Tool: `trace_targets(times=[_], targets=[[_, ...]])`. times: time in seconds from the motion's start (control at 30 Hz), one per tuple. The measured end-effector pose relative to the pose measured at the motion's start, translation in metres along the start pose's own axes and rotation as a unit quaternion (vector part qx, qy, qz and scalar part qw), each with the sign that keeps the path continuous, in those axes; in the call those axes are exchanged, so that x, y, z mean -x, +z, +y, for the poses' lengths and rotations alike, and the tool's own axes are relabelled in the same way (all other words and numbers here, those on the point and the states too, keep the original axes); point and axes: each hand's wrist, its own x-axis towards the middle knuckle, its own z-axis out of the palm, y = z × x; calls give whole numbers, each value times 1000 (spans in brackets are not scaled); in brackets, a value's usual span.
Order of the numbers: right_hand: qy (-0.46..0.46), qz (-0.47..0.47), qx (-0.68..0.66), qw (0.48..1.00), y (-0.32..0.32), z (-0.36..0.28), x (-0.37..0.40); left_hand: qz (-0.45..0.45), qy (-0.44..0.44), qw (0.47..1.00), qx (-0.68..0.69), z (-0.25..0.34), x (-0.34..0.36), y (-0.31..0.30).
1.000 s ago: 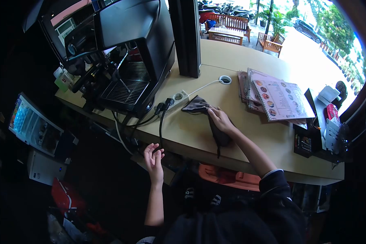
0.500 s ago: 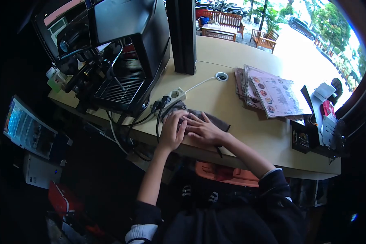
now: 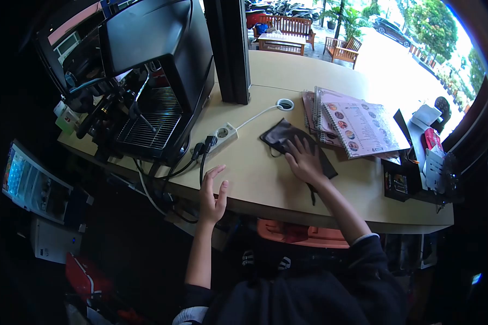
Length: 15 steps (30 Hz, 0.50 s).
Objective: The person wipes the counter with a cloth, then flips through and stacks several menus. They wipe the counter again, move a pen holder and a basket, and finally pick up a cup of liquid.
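A dark, flat cloth-like pouch (image 3: 281, 134) with a thin cord lies on the pale counter, just left of the spiral-bound menus (image 3: 363, 125). My right hand (image 3: 306, 161) rests on the pouch with its fingers spread. Near the counter's front edge, my left hand (image 3: 213, 196) is raised with its fingers apart and nothing in it. A white power strip (image 3: 223, 136) with black plugs is beyond my left hand, and its cable runs to a round white-rimmed hole (image 3: 284, 104).
An espresso machine (image 3: 156, 116) stands on the left of the counter (image 3: 249, 187), beside a black post (image 3: 228, 51). A black organizer (image 3: 398, 181) sits at the right end. An orange container (image 3: 303, 233) is under the front edge.
The pouch has moved right, from beside the power strip toward the menus, with my right hand on it. My left hand has come off it and drawn back toward the counter's front edge.
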Motion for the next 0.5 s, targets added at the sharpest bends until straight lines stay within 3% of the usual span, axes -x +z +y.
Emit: trace_targets(times=[0.07,0.2,0.3,0.4,0.5], targets=[[-6,24,-6,1000,14,-27,-18,4,-4,1000,18,2,2,2],[-235,5,-104,966,14,-96,16,38,-21,996,84,4,3,13],[-311,-38,-104,944,3,-109,58,39,-23,993,109,2,-1,27],[-287,-62,-115,949,-19,-61,78,8,-14,996,92,11,-8,40],[-192,10,-47,980,-29,29,94,-29,20,998,44,13,-9,45]])
